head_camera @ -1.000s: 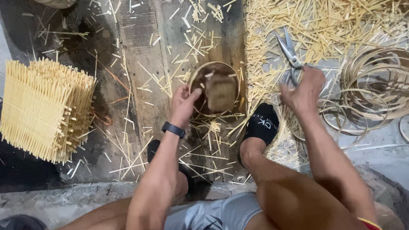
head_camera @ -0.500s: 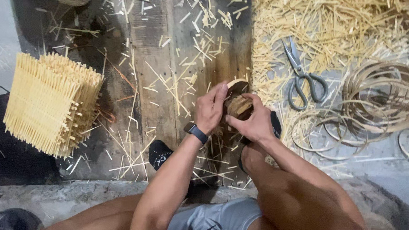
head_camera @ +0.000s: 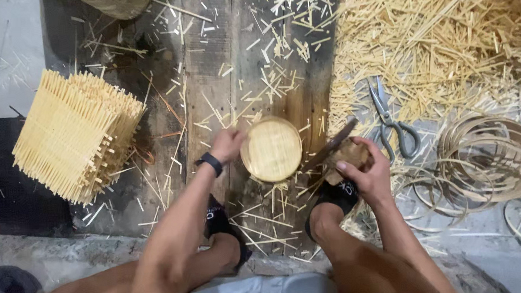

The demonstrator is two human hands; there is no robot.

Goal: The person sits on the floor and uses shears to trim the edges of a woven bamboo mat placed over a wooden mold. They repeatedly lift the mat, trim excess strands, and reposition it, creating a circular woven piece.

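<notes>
Two bare hands work over a dark wooden plank floor (head_camera: 210, 61) strewn with pale bamboo splinters. From the head view, the left hand (head_camera: 226, 145), a black band at its wrist, has its fingers curled on the left rim of a small round woven bamboo tray (head_camera: 271, 149), which lies flat on the planks between the hands. Just right of the tray, the right hand (head_camera: 367, 171) is closed around a brown wooden block (head_camera: 347, 155) and a dark flat blade (head_camera: 331, 146) that slants up toward the tray's right edge.

Farther right lie grey metal scissors (head_camera: 391, 120), beside coiled thin bamboo hoops (head_camera: 486, 154). At far right sits a heap of yellow bamboo strips (head_camera: 443, 33). On the left stands a stack of woven bamboo slat mats (head_camera: 75, 134).
</notes>
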